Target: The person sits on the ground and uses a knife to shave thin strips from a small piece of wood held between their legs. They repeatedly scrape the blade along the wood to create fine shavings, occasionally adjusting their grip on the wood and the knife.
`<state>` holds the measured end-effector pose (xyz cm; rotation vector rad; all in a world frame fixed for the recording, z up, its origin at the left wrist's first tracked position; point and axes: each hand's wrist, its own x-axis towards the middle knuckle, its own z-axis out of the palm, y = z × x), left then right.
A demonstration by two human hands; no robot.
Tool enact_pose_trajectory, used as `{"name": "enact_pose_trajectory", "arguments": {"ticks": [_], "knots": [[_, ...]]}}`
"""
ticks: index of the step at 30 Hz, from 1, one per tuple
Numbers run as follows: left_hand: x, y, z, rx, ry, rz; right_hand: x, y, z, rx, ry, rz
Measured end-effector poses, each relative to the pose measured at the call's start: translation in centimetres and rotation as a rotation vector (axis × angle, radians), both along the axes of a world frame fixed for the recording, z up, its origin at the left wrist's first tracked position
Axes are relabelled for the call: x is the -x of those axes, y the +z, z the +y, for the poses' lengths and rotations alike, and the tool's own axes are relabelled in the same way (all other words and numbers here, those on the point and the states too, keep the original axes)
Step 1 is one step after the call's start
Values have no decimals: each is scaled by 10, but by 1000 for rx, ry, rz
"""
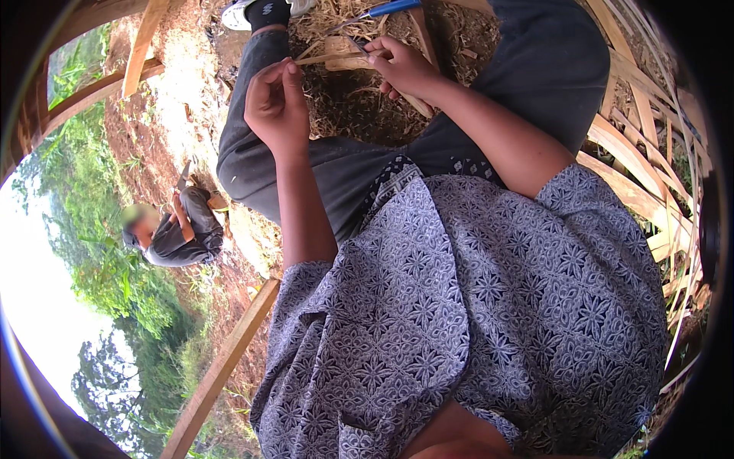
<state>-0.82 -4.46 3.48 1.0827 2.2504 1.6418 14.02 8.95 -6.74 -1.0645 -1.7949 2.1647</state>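
Observation:
My left hand [277,107] is closed, thumb and fingers pinching one end of a thin pale strip of wood or bamboo [330,57]. The strip runs across to my right hand [401,69], which is closed around a knife. Its pale wooden handle [417,105] sticks out below my palm, and a short dark blade [356,43] shows by my fingertips, against or very near the strip. A small light wood block [348,64] lies beneath the strip, between my bent legs. Just beyond lies a blue-handled tool [394,8] with a thin metal shaft.
Wood shavings [325,23] cover the ground around my shoe [238,14]. Many long split strips [631,157] are piled at my right. A wooden beam [222,367] slants at lower left. Farther left, another person [183,229] sits on the dirt slope near a blade [183,176].

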Motion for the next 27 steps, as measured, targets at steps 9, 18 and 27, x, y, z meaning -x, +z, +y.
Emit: {"name": "enact_pose_trajectory", "arguments": {"ticks": [9, 18, 27], "knots": [[-12, 3, -9, -53, -37, -202, -10, 54, -20, -56, 25, 191], [-36, 3, -22, -73, -66, -170, -16, 88, -47, -111, -54, 373], [-49, 8, -25, -69, -51, -170, -23, 88, -53, -167, -93, 416]]}}
